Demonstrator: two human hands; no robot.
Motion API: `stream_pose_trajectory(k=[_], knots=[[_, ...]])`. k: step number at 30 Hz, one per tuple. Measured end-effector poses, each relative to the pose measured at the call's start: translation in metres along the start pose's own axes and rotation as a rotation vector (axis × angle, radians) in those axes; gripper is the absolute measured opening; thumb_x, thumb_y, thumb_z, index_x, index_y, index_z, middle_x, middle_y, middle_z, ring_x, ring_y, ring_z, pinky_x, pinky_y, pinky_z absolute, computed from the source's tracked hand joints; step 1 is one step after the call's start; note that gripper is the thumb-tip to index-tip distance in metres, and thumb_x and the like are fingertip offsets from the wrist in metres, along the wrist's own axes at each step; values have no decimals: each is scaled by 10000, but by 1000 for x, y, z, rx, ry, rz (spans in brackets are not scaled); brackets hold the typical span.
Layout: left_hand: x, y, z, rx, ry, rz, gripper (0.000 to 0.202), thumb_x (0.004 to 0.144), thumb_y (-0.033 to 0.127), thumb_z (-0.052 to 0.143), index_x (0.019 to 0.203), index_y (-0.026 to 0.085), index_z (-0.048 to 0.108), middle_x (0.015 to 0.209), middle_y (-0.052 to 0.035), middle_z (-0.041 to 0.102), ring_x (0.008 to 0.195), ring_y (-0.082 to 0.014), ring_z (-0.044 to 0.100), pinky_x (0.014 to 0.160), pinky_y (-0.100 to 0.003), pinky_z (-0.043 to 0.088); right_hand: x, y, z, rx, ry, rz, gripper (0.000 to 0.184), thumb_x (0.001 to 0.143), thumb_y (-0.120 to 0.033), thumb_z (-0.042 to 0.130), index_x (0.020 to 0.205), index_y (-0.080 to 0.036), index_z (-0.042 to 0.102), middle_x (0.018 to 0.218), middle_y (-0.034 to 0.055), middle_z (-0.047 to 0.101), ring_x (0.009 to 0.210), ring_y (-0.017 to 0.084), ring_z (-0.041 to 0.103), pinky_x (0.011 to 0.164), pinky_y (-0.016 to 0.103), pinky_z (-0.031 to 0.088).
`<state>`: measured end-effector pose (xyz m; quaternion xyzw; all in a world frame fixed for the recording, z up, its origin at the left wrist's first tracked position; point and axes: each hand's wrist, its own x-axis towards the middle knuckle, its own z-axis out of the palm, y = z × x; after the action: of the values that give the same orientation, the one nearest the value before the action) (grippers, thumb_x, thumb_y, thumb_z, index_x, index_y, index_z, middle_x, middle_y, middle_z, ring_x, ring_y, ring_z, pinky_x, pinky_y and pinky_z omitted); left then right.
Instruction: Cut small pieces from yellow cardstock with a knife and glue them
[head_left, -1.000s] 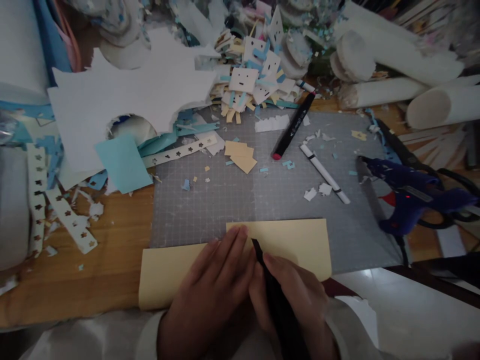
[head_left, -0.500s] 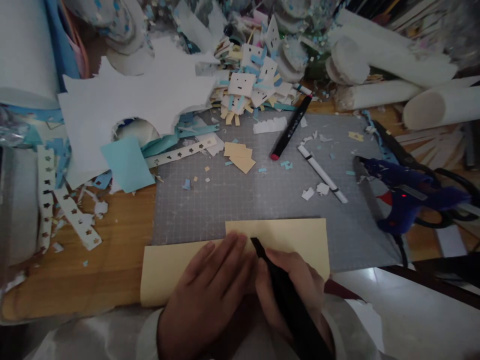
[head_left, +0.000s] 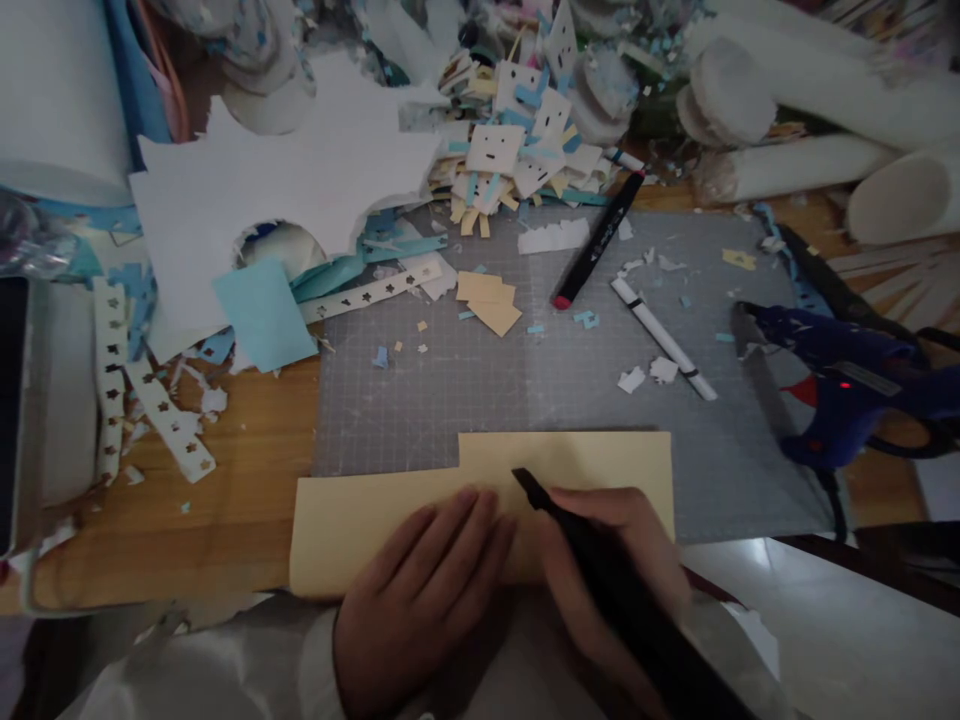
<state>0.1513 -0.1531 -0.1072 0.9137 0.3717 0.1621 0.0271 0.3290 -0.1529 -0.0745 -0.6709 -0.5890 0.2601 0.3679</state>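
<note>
Item 1: tan paper sheet (head_left: 360, 525). Pale yellow-tan, matt, flat, with a stepped far edge: left part lower, right part reaching farther. Lying at the near edge of the scene, right part over the grey cutting mat (head_left: 525, 390), left part over the wooden tabletop (head_left: 240, 470). No marks legible on the surface in the dim light.

Item 2: black marker (head_left: 600, 570). Long dark barrel, chisel-like tip at the far end, tip resting on or just above the tan paper sheet near its middle; contact not discernible. Barrel slanting from far left to near right.

Left hand (head_left: 420, 600): palm down, fingers straight and close together, pressed flat on the tan paper sheet just left of the marker tip. Open, gripping nothing.

Right hand (head_left: 607, 580): curled around the black marker in a writing grip, thumb and fingers closed on the barrel, knuckles over the sheet's near right part.

Surroundings: 1 red-tipped marker (head_left: 596, 245) and 1 white pen (head_left: 664, 340) on the far part of the mat; blue glue gun (head_left: 847, 385) at the right; pile of small paper figures (head_left: 510, 150) at the far side; light blue paper square (head_left: 262, 315) and punched paper strips (head_left: 161, 425) at the left; white rolls (head_left: 787, 120) at the far right.
</note>
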Motion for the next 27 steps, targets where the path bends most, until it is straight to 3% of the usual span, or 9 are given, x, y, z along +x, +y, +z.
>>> stream_pose_trajectory(k=[5, 7, 9, 12, 16, 20, 24, 27], knots=[[-1, -3, -1, 5, -5, 26, 330, 943, 284, 516, 1245, 214, 629, 1291, -44, 643, 1224, -186, 534, 1135, -343, 272, 6, 9, -21, 148, 170, 236, 176, 813, -267, 669, 933, -275, 539, 692, -38, 547, 544, 121, 501, 464, 231, 421], [-1, -4, 0, 7, 0, 27, 332, 941, 280, 521, 1247, 212, 629, 1301, -39, 636, 1230, -192, 525, 1135, -347, 269, 12, 12, -28, 166, 151, 240, 207, 801, -267, 688, 952, -278, 547, 670, -43, 531, 540, 124, 492, 463, 236, 401], [-1, -4, 1, 6, 5, 23, 353, 923, 304, 554, 1256, 211, 624, 1320, -34, 623, 1245, -210, 510, 1129, -353, 273, 20, 16, -34, 168, 66, 175, 193, 788, -241, 696, 944, -276, 588, 712, -27, 567, 597, 134, 541, 500, 242, 430], [-2, -5, 2, 8, 9, 29, 378, 903, 342, 586, 1259, 223, 624, 1337, -24, 609, 1253, -228, 502, 1090, -345, 322, 36, 18, -39, 263, -159, 40, 131, 781, -251, 702, 897, -273, 647, 811, -2, 628, 698, 155, 614, 568, 256, 501], [-2, -6, 2, 3, 14, 47, 361, 910, 357, 577, 1244, 231, 633, 1346, -22, 602, 1246, -228, 509, 1019, -331, 382, 51, 14, -41, 255, -367, -19, 78, 813, -302, 676, 890, -295, 675, 730, -22, 661, 609, 140, 627, 504, 232, 501], [-1, -6, 2, -4, 27, 32, 341, 919, 359, 568, 1232, 242, 639, 1340, -11, 606, 1221, -212, 529, 992, -313, 393, 53, 11, -34, 91, -242, 6, 144, 790, -281, 694, 923, -305, 644, 808, -31, 672, 665, 143, 642, 553, 238, 528], [1, -8, 2, -13, 32, 37, 299, 934, 335, 546, 1202, 262, 656, 1318, 2, 622, 1188, -200, 546, 982, -307, 390, 52, 13, -30, 122, -98, 142, 157, 772, -276, 713, 876, -306, 599, 732, -39, 622, 598, 140, 584, 513, 250, 491], [2, -9, 0, -18, 37, 32, 280, 947, 325, 527, 1183, 270, 667, 1296, 12, 635, 1170, -191, 551, 976, -303, 389, 53, 19, -36, 71, -143, 142, 179, 782, -333, 712, 946, -316, 641, 838, -26, 655, 696, 144, 614, 594, 249, 515]])
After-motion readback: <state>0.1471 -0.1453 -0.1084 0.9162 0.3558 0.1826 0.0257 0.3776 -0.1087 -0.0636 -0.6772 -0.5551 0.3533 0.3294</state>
